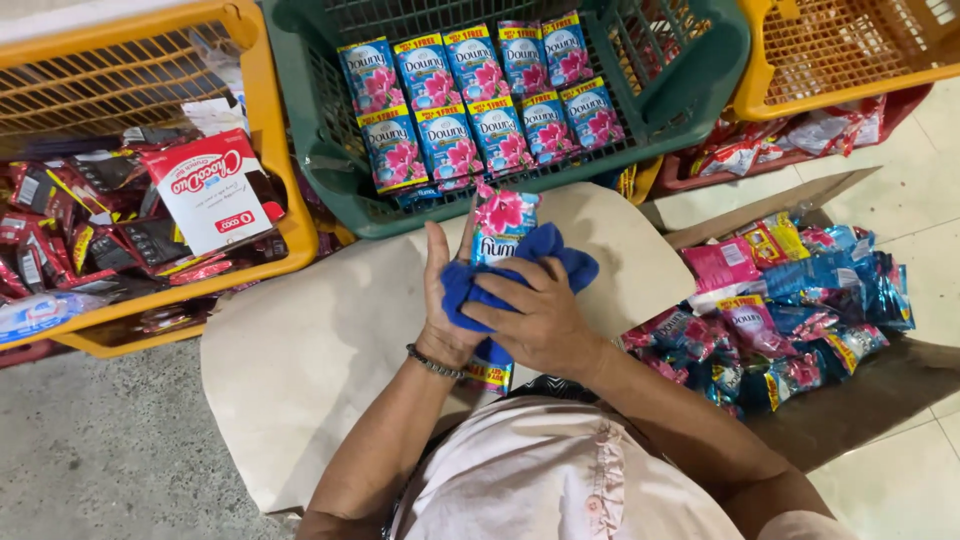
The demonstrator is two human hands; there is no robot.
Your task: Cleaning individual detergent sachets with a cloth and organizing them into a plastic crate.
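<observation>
My left hand [443, 300] holds a blue sachet strip [502, 225] with pink flowers upright over a beige board [320, 340]. My right hand [535, 315] presses a blue cloth [548, 258] against the strip's front. The lower end of the strip [488, 376] shows below my hands. A beaded bracelet sits on my left wrist. Straight ahead, a green basket [700, 70] holds two neat rows of the same blue sachets [480, 100].
A yellow basket [270, 150] at the left holds dark red packets and a red-and-white box [210, 188]. An open cardboard box [860, 390] at the right is piled with blue and pink sachets. Another yellow basket [850, 50] sits over a red one at the back right.
</observation>
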